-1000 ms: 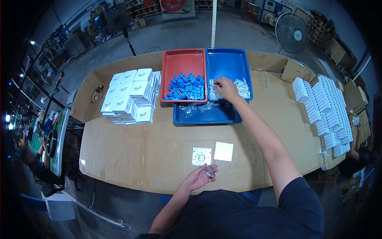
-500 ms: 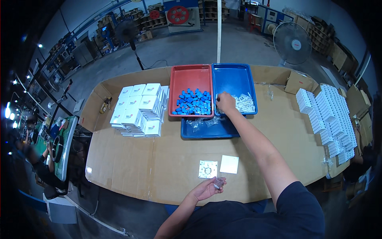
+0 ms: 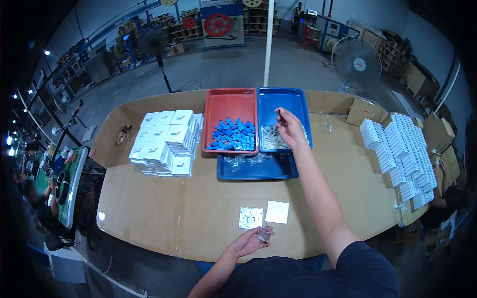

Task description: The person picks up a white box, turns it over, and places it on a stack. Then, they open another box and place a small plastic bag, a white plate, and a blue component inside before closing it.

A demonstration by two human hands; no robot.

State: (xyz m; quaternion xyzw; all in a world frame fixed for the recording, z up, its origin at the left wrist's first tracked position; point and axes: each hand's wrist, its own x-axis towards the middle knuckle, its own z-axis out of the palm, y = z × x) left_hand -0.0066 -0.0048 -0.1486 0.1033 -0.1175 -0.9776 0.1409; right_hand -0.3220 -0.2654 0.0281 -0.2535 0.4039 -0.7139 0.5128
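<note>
My left hand (image 3: 248, 243) is closed around a small clear plastic bag (image 3: 264, 233), near the table's front edge. Something small and whitish shows in the bag. My right hand (image 3: 289, 127) is raised over the blue tray (image 3: 281, 99), fingertips pinched; whatever they hold is too small to name. Below that hand, small white pieces (image 3: 271, 139) lie in the tray, partly hidden by my hand and forearm. A white square plate with fittings on its face (image 3: 251, 217) lies just beyond my left hand. Beside it on the right is a plain white square plate (image 3: 277, 212).
Blue connector-like pieces (image 3: 232, 135) fill the front of a red tray (image 3: 231, 102). A lower blue tray (image 3: 258, 173) carries crumpled clear plastic. White boxes (image 3: 164, 141) are stacked on the left, rows of white pieces (image 3: 400, 154) on the right. Cardboard walls (image 3: 174, 99) edge the table.
My right hand has lifted from the left side of the blue tray's contents, its fingertips now pinched above the tray. My left hand still holds the bag. The whole view has shifted slightly.
</note>
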